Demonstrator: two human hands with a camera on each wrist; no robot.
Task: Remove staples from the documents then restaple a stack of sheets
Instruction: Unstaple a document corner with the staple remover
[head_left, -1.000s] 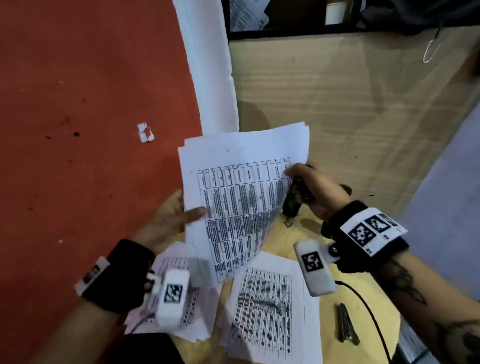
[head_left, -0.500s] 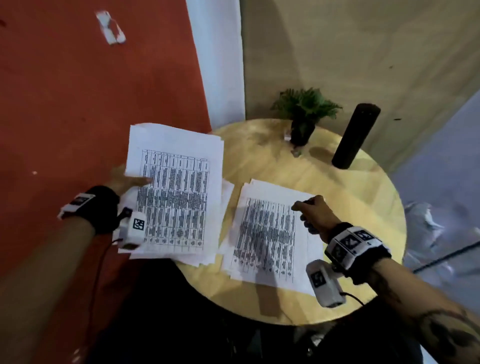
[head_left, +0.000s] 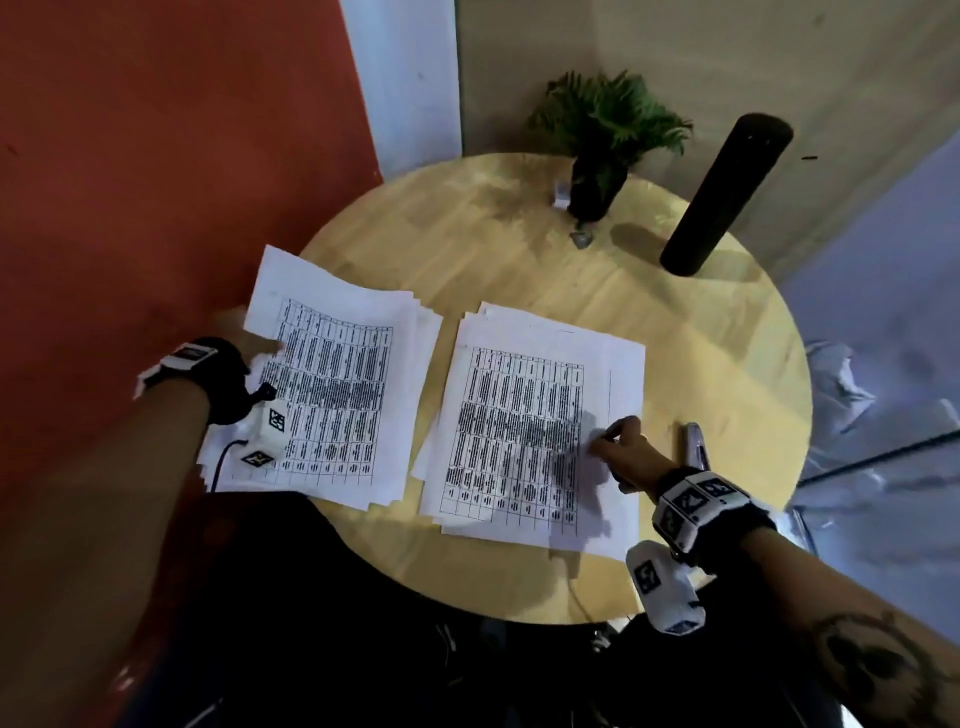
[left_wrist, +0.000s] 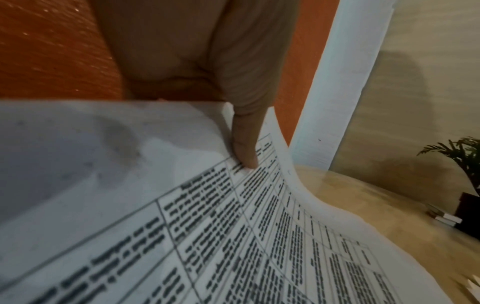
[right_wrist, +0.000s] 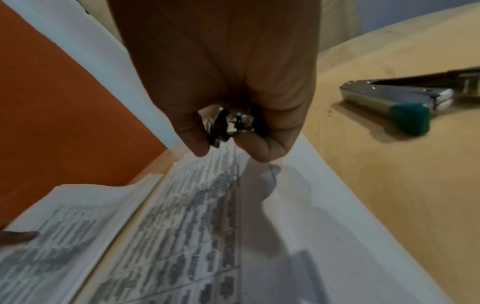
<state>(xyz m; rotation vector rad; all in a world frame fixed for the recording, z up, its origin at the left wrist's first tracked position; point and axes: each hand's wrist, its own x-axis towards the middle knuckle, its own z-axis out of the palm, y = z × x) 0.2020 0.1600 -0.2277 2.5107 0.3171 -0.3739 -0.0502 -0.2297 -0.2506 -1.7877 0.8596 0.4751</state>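
Two stacks of printed sheets (head_left: 332, 395) (head_left: 524, 436) lie side by side, stapler (head_left: 695, 447) just right.

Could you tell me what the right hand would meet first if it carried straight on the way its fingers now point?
Probably the right paper stack: the right hand, gripping a small staple remover, points down at the printed sheet just below. Depth is uncertain.

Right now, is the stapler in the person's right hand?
No. The stapler lies on the round table beside the right hand, which grips a small metal staple remover.
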